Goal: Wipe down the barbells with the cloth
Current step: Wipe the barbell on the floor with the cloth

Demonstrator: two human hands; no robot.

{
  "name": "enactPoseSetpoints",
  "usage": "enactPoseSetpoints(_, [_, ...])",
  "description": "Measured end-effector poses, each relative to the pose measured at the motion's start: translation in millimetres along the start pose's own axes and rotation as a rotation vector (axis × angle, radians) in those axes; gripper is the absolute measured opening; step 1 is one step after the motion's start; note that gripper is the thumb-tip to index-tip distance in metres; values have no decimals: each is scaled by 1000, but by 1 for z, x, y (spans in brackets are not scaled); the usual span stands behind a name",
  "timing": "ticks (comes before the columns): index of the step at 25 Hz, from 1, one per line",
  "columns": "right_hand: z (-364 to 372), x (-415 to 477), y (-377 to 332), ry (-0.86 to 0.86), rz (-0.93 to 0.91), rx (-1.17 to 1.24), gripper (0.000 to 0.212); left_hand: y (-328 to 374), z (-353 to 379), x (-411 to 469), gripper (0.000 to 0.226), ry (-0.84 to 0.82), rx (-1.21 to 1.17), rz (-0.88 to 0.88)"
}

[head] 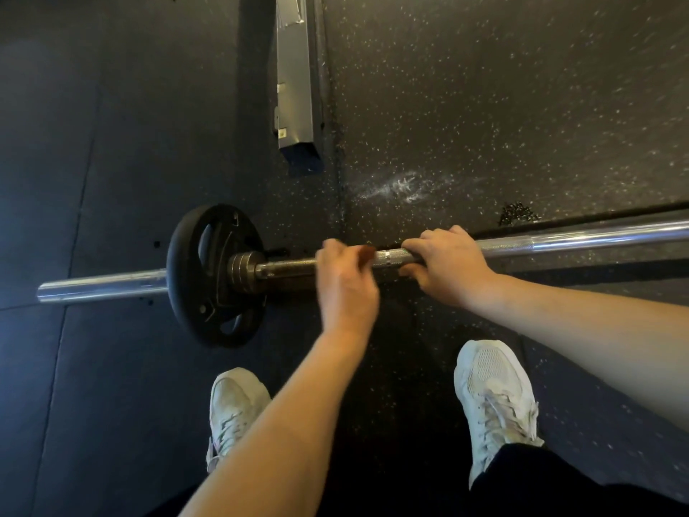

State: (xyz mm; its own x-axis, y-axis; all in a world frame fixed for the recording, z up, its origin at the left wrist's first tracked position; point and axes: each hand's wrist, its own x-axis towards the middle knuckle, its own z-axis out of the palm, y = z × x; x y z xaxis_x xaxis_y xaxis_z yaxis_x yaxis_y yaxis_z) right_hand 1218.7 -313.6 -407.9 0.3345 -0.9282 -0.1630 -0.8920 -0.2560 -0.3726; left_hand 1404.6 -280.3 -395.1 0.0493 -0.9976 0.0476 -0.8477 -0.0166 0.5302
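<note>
A person's right hand (443, 268) grips the knurled chrome barbell (559, 242) lying on the speckled black rubber floor (484, 106). The blurred left hand (346, 281) curls its fingers (330, 251) round a reddish-brown cloth (367, 251) on the shaft, near the black weight plate (208, 274). Steadying the bar, wrapping the cloth fully round and stroking lengthwise should clean best.

No lettering, number or brand is showing legibly anywhere in this view. The black round weight plate (214, 274) on the chrome steel barbell (559, 240) is carrying raised markings near its rim that are blurring beyond reading. The grey brushed-metal rack upright (294, 87) is bearing a small pale sticker (282, 133) whose print is too small to make out.
</note>
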Motion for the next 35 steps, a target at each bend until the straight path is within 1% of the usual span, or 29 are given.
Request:
enactPoseSetpoints(2, [2, -1, -1, -1, 6, 36, 35, 21, 11, 1, 15, -63, -4, 84])
enactPoseSetpoints(4, [3, 1, -1, 1, -12, 40, 34, 12, 5, 8, 17, -104, 10, 129])
enactPoseSetpoints(5, [2, 2, -1, -8, -21, 34, 34, -4, -5, 10, 19, -96, 25, 117])
enactPoseSetpoints(9, [2, 2, -1, -16, -33, 27, 34, -76, -54, 21, 20, 8, 50, -165])
enactPoseSetpoints(11, [1, 1, -1, -24, -31, 18, 32, -85, -63, 24, 21, 15, 64, -226])
enactPoseSetpoints(13, [-8, 8, -2, -132, -19, 33, 30, -81, -65, 22, 22, 12, 38, -238])
enactPoseSetpoints(16, [-29, 27, -1, -402, -5, -11, 44, -78, -66, 18, 22, -8, 10, -228])
enactPoseSetpoints(17, [-36, 32, -1, -481, 8, -1, 43, -78, -67, 18, 22, -18, 9, -228])
enactPoseSetpoints(18, [-39, 34, -2, -544, 23, 11, 36, -78, -68, 17, 23, -26, 6, -230])
enactPoseSetpoints(20, [-42, 35, -4, -562, 39, 6, 26, -76, -72, 15, 23, -28, -7, -241])
enactPoseSetpoints(22, [-38, 28, -3, -509, 77, 59, 22, -74, -74, 14, 21, -22, -33, -268])
enactPoseSetpoints(23, [-31, 21, -3, -449, 85, 78, 22, -74, -74, 13, 20, -16, -52, -284])
enactPoseSetpoints(24, [-21, 13, -2, -334, 64, 56, 23, -74, -73, 12, 20, -7, -70, -295])
enactPoseSetpoints(26, [5, -4, 3, -22, -44, -42, 29, -74, -71, 9, 20, 22, -81, -303])
enactPoseSetpoints(28, [25, -15, 6, 187, -84, -56, 33, -73, -66, 5, 21, 63, -96, -320])
enactPoseSetpoints(30, [33, -16, 8, 251, -78, -28, 35, -74, -60, 3, 23, 117, -132, -352])
enactPoseSetpoints(32, [33, -14, 8, 255, -80, -37, 37, -71, -52, 2, 20, 165, -135, -347])
enactPoseSetpoints(34, [33, -13, 9, 246, -87, -42, 38, -58, -36, 1, 18, 173, -125, -277])
enactPoseSetpoints(35, [32, -12, 10, 236, -83, -40, 39, -44, -24, -2, 17, 156, -124, -215])
